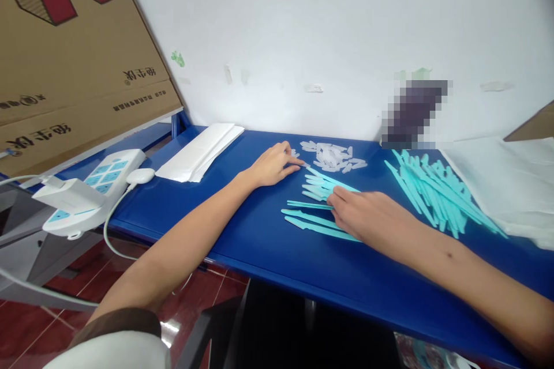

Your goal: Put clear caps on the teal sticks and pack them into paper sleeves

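Note:
My left hand [273, 165] lies on the blue table [242, 236], its fingertips pinched at a small clear plastic cap beside a heap of clear caps [333, 157]. My right hand [366, 213] rests palm down, fingers curled onto a teal plastic stick among a small group of teal sticks [314, 207] laid out in front of me. A bigger pile of teal sticks [433, 193] lies to the right.
A stack of white paper sleeves [201, 151] lies at the left of the table. A white power strip [93, 184] with a plug and cable sits off the left edge under a cardboard box [64, 57]. White sheets [511, 184] cover the right end.

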Demonstrator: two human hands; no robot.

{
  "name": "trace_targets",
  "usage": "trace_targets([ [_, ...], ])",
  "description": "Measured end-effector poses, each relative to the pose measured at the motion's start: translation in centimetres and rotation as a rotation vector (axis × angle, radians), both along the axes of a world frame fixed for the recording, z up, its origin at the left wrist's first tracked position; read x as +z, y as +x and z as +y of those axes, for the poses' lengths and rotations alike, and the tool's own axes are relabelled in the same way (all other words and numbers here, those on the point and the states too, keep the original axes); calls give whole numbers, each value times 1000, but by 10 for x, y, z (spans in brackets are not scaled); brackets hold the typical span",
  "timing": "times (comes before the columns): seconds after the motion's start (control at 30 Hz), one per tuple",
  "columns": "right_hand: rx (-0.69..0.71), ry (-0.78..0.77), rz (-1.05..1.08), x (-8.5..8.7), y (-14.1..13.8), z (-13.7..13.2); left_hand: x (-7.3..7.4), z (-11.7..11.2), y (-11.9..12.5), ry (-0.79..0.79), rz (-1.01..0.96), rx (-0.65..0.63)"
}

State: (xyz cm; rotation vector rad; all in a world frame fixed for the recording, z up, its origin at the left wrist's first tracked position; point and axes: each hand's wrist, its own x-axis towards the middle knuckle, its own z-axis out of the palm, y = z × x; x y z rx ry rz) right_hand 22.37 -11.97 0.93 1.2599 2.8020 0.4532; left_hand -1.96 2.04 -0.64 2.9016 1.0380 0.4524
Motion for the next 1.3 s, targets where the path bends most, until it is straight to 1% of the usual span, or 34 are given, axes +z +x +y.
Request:
trace_targets([
  [0.1, 55, 112, 39, -1, 1, 0, -1, -2, 2, -1, -52, 57],
  [0.17, 65, 152, 116, 0, 5, 1, -1, -2, 1, 7, -85, 96],
  [0.23, 50, 117, 229, 3, 11, 1, 0, -1, 0, 15, -100, 123],
  [0.3, 7, 48, 363, 6, 18, 2, 0, 0, -2, 13, -102, 115],
  [0.43, -154, -62, 601, 7, 28, 6, 1, 0, -4, -22, -74, 78],
  [0.5, -203, -113, 702, 5, 30, 9, 3, -1, -4, -59, -47, 73],
  [0.53, -218, -122, 747, 4, 31, 11, 4, -2, -4, -78, -33, 67],
  [0.6, -239, -92, 816, 2, 32, 15, 7, -3, -5, -114, -14, 49],
  [0.73, -267, -12, 837, -1, 34, 19, 11, -2, -8, -134, -67, 7],
  [0.87, -301, -38, 810, 0, 35, 19, 9, 0, -12, -90, -164, -36],
  [0.97, -308, -60, 799, 0, 35, 20, 9, -1, -12, -51, -179, -42],
  [1.03, -319, -52, 803, 0, 35, 20, 9, -2, -13, -24, -141, 0],
  [1.17, -381, -34, 815, 2, 35, 17, 10, -3, -15, -8, -1, 109],
  [1.3, -364, -55, 889, 7, 32, 12, 11, -3, -15, -31, 70, 128],
])
